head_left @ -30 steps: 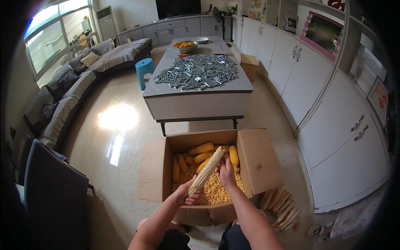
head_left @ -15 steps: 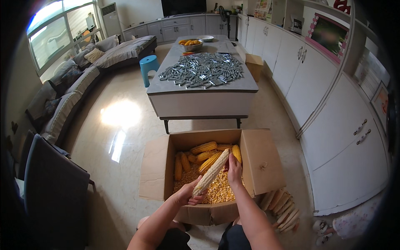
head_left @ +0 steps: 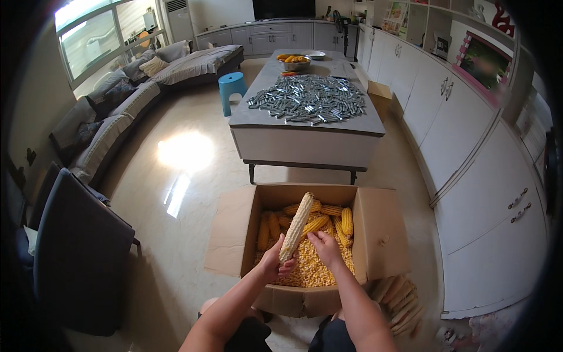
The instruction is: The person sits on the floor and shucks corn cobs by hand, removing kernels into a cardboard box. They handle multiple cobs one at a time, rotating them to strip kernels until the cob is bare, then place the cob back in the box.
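My left hand [head_left: 274,262] is wrapped round the lower end of a pale, stripped corn cob [head_left: 298,226], which tilts up and away above the box. Just right of the cob is my right hand [head_left: 325,247], its fingers drawn together; whether something small is in them is hidden. Below both hands, an open cardboard box [head_left: 384,234] holds a layer of loose yellow kernels [head_left: 316,270]. Several yellow corn ears [head_left: 347,222] lie toward its far side, and others rest along its left wall.
Stripped cobs [head_left: 402,302] are piled on the floor right of the box. Beyond it stands a long table [head_left: 305,136] bearing many small metallic cylinders [head_left: 311,100] and a bowl of corn [head_left: 293,62]. A blue stool [head_left: 233,88], a dark chair [head_left: 88,246] and white cabinets [head_left: 463,135] surround the area.
The cob has swung more upright in my left hand. My right hand has left the cob's upper end and come down nearer to me. The whole view has shifted slightly.
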The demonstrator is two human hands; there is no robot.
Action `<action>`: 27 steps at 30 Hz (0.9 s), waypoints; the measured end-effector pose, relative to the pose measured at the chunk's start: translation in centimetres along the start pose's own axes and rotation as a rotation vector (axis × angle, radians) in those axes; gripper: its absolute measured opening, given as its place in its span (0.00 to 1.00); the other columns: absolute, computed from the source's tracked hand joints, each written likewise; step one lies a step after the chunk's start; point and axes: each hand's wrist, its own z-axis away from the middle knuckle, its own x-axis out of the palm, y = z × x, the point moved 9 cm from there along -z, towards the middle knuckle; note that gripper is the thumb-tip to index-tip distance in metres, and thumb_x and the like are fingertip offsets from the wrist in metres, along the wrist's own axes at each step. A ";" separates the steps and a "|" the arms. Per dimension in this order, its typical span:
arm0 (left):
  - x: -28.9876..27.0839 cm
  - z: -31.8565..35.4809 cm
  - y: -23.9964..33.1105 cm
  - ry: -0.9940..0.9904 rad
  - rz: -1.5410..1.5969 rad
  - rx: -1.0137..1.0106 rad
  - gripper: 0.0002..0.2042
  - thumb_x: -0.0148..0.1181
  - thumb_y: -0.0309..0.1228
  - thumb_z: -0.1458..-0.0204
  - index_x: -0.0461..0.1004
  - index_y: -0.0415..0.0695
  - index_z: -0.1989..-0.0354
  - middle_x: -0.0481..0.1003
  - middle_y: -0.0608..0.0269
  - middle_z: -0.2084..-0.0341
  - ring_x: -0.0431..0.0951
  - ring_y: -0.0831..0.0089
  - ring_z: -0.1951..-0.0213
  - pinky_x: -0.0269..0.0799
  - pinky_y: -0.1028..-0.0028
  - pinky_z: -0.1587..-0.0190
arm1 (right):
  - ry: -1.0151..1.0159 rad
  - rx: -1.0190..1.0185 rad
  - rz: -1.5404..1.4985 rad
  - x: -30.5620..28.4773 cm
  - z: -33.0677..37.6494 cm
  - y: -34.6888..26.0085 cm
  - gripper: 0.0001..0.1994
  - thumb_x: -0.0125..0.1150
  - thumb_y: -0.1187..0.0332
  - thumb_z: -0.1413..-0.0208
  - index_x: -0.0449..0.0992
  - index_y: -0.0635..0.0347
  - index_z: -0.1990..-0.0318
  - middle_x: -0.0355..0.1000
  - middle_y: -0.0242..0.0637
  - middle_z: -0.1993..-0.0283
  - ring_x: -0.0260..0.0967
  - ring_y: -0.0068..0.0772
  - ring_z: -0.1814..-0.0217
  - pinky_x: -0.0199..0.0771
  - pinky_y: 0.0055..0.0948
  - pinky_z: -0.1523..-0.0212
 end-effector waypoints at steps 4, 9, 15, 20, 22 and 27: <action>0.0 0.2 0.8 0.145 -0.027 0.078 0.30 0.27 0.62 0.48 0.63 0.44 0.74 0.57 0.66 0.92 0.53 0.77 0.93 0.48 0.77 0.91 | -0.103 -0.034 -0.007 2.7 1.0 -1.5 0.22 0.52 0.49 0.48 0.71 0.65 0.64 0.71 0.38 0.69 0.67 0.27 0.67 0.66 0.25 0.64; -1.4 0.1 1.5 0.413 -0.221 0.201 0.29 0.27 0.61 0.47 0.63 0.46 0.74 0.58 0.65 0.92 0.54 0.75 0.92 0.48 0.76 0.91 | -0.094 -0.119 0.301 3.8 2.2 -3.6 0.25 0.49 0.44 0.49 0.66 0.62 0.67 0.69 0.44 0.72 0.68 0.40 0.69 0.67 0.33 0.68; -0.9 -0.2 1.1 0.213 -0.034 0.162 0.28 0.28 0.60 0.46 0.64 0.46 0.75 0.60 0.64 0.91 0.57 0.74 0.92 0.48 0.76 0.90 | -0.020 -0.297 0.423 4.3 2.4 -4.7 0.12 0.40 0.61 0.43 0.62 0.62 0.64 0.68 0.51 0.67 0.65 0.55 0.65 0.66 0.44 0.67; -1.9 1.0 3.6 0.445 -0.241 0.383 0.25 0.35 0.56 0.45 0.66 0.45 0.72 0.61 0.64 0.90 0.60 0.73 0.90 0.53 0.75 0.88 | -0.005 -0.126 0.235 4.6 1.5 -2.5 0.12 0.39 0.65 0.42 0.64 0.62 0.56 0.69 0.48 0.63 0.67 0.47 0.63 0.66 0.37 0.63; -2.6 1.8 5.2 0.561 -0.407 0.600 0.22 0.42 0.52 0.46 0.66 0.44 0.71 0.64 0.61 0.89 0.64 0.68 0.88 0.58 0.73 0.86 | 0.052 -0.131 0.060 4.2 0.6 -0.5 0.14 0.40 0.64 0.41 0.64 0.62 0.53 0.69 0.43 0.61 0.67 0.39 0.61 0.66 0.32 0.60; 0.0 5.8 7.5 0.942 -1.267 0.829 0.19 0.59 0.43 0.54 0.63 0.40 0.68 0.72 0.48 0.76 0.73 0.51 0.72 0.68 0.62 0.74 | -0.166 -0.051 -0.301 6.5 0.6 -1.1 0.19 0.46 0.60 0.41 0.64 0.68 0.51 0.66 0.33 0.56 0.62 0.24 0.55 0.61 0.23 0.53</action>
